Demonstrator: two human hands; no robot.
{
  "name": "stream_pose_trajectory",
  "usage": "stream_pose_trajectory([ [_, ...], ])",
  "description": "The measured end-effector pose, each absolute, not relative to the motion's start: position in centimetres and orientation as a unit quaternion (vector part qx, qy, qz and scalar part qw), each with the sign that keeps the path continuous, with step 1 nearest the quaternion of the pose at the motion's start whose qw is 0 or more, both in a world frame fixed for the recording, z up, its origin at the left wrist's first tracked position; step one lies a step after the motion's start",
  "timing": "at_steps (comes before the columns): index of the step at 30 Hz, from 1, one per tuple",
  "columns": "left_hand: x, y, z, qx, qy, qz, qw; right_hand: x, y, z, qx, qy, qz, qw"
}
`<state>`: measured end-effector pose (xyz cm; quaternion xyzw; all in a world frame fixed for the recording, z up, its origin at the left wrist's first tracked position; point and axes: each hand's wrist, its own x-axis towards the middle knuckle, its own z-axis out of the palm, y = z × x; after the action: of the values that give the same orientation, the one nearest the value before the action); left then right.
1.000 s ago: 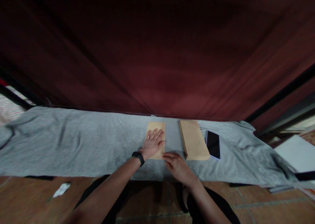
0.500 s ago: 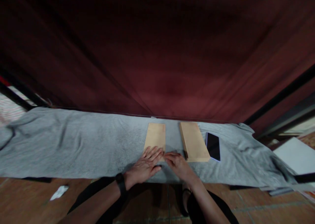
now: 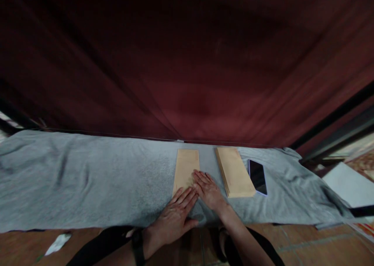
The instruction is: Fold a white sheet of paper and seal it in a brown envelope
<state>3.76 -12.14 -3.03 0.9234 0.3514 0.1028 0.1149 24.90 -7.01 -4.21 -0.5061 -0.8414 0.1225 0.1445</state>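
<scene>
A single brown paper envelope (image 3: 187,164) lies flat on the grey cloth, its long side running away from me. My left hand (image 3: 175,215) rests with fingers stretched out over the envelope's near end, thumb apart. On the envelope's right edge lies my right hand (image 3: 208,190), palm down with fingers extended, its fingertips close by the left hand's. Just right of that hand is a neat stack of brown envelopes (image 3: 235,172), which neither hand touches. The near edge of the single envelope is hidden under my hands.
A grey cloth (image 3: 87,172) covers the long bench. Beside the stack lies a phone (image 3: 257,177) with a dark screen. A dark red curtain (image 3: 187,83) hangs behind. A white board (image 3: 350,184) stands at the right, and a white scrap (image 3: 58,243) lies on the tiled floor.
My right hand has moved forward along the envelope's right edge, its fingers now straighter and flatter. My left hand sits nearer to me on the envelope. The view has shifted slightly.
</scene>
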Motion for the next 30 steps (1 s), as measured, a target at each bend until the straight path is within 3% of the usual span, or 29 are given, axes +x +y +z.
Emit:
stream_pose_trajectory([
  [17,3.8,-12.7,-4.3,0.926,0.345,0.105,0.108,22.1,-3.1,-5.4,-0.625,-0.762,0.049,0.160],
  [30,3.6,-12.9,-4.1,0.928,0.345,0.120,0.076,24.2,-9.8,-4.4,-0.509,-0.846,0.101,0.122],
])
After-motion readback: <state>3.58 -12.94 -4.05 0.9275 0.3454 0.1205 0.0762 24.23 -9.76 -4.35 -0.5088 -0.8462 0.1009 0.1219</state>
